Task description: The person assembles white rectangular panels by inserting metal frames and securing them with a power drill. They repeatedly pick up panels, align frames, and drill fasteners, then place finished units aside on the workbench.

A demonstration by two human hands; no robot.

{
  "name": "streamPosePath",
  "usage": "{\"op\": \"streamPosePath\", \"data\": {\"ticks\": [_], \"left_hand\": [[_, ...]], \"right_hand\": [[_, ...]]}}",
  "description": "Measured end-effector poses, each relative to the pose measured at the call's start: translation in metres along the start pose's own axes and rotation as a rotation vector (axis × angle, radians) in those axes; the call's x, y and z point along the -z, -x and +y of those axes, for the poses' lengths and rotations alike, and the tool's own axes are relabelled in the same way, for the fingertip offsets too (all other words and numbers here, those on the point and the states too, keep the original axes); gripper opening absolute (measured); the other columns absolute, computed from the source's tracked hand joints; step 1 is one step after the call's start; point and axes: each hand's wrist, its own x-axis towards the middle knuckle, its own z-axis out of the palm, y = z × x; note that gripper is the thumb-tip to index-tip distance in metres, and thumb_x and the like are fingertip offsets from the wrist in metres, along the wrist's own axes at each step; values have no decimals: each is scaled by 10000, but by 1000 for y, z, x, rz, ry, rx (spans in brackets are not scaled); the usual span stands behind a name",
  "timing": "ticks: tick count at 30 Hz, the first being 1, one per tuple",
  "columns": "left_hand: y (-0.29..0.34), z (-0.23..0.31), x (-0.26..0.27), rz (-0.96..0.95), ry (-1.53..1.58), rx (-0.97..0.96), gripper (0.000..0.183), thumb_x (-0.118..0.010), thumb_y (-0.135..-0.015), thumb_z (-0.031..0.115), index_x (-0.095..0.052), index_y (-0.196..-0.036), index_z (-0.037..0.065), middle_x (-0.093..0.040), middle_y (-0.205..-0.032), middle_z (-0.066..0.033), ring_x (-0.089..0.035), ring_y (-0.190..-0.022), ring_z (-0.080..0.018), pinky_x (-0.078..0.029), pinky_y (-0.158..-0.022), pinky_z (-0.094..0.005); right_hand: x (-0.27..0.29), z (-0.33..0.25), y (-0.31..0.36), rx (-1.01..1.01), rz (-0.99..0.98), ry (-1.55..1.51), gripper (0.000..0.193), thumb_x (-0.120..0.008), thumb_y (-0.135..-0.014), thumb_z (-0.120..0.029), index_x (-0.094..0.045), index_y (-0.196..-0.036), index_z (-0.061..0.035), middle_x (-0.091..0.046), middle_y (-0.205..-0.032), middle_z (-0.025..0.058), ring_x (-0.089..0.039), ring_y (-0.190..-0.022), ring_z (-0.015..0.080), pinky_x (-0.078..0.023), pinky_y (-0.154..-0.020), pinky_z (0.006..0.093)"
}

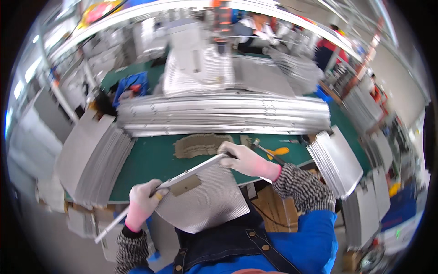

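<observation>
In the head view, the person's left hand, in a white glove with a pink cuff, is closed around a long, narrow silver metal strip, whose lower end juts out past it. The right hand, gloved alike, grips the strip near its upper end. The strip slants between them, in front of the person's dark apron, and a silver-grey ribbed sheet with a dull brownish rectangular patch hangs along its lower side. Beyond the hands, on a green tabletop, lie a pile of flat grey-brown pieces and, near the right hand, a yellow-handled tool. Behind these stretches a wide stack of long silver bars, with stacked grey panels on the left and stacked silvery panels on the right
</observation>
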Motion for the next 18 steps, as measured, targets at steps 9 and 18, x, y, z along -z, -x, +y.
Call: {"op": "streamPosePath", "data": {"ticks": [9,18], "left_hand": [[-7,-15,0,37,-52,31,273,-747,-874,358,-730,-935,93,-697,-758,-126,-689,-701,-330,-536,-642,-422],[4,-42,0,64,-18,146,315,-747,-873,371,-751,-1002,84,-712,-772,-141,-704,-718,-321,-553,-674,-416]], "right_hand": [[-15,14,4,-223,57,-117,233,-637,-964,-167,-560,-1102,4,-556,-860,33,-517,-764,102,-465,-722,272],[-49,5,-14,-178,84,-233,295,-590,-1001,-209,-560,-1169,31,-594,-953,62,-552,-896,121,-466,-848,293]]}}
